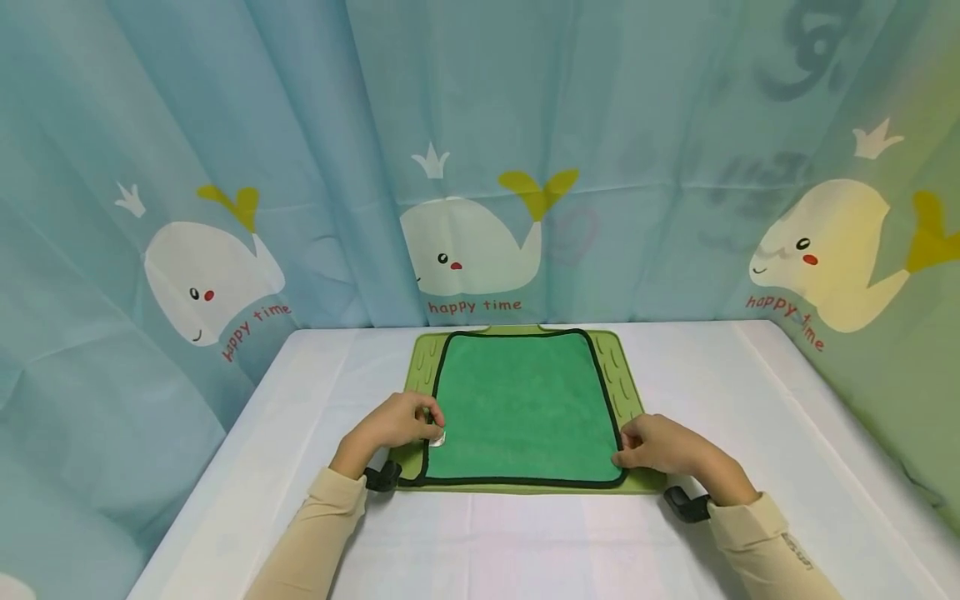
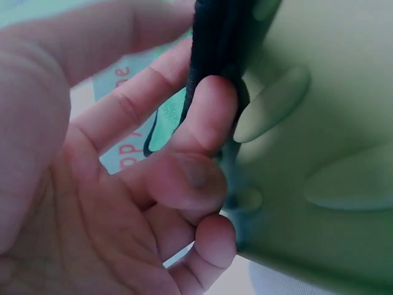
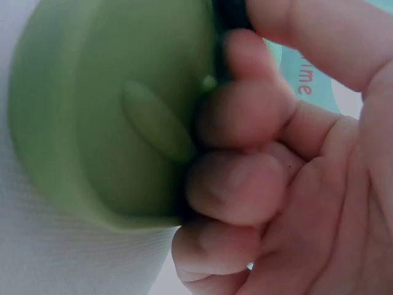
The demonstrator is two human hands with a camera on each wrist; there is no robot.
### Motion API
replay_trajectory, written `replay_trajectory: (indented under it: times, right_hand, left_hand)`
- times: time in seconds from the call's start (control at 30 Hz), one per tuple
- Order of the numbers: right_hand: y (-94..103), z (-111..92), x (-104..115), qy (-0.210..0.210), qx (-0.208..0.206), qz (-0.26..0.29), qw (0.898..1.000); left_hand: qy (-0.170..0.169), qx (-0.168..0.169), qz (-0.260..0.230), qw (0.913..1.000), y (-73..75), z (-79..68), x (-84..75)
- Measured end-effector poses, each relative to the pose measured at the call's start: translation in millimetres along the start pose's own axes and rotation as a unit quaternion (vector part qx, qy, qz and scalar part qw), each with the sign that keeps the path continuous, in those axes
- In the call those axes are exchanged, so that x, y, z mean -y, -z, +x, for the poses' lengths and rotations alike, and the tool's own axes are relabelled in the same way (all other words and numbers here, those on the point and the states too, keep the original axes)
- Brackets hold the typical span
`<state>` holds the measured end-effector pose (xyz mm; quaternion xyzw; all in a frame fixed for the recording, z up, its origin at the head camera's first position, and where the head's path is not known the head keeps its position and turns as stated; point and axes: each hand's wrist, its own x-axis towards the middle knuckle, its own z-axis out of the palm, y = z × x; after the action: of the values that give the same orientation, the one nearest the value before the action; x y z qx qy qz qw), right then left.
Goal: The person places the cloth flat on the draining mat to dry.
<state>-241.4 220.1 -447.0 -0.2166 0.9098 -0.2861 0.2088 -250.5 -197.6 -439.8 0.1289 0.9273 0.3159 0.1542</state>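
A green cloth with a black border lies spread flat over a light green board in the head view. At the cloth's left edge my left hand pinches the black border, beside a small white tag. Its curled fingers meet the black edging in the left wrist view. My right hand pinches the right edge near the front corner. In the right wrist view the thumb and index finger close on the dark border, while the other fingers curl beside the board. The cloth's underside is hidden.
The board rests on a table with a white cover. Behind and around the table hangs a light blue curtain printed with whales. Black straps or mounts sit at both wrists.
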Motion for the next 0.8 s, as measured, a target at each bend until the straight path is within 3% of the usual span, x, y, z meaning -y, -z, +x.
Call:
replay_trajectory:
  times: [0.53,0.67,0.8]
  right_hand:
    - [-1.4,5.1,-2.5,-0.001,-0.006,0.013,1.0]
    - [1.1,3.5,-5.0,0.026,0.001,0.008,1.0]
    - [3.8,3.3,-8.4,0.058,-0.005,0.018,0.998]
  left_hand:
    - [-0.013,0.005,0.018,0.9997,-0.5,1.6,1.6]
    - [-0.004,-0.024,0.035,0.9991,1.4,0.9,2.7]
    - [0.007,-0.081,0.042,0.9958,4.2,0.3,4.5]
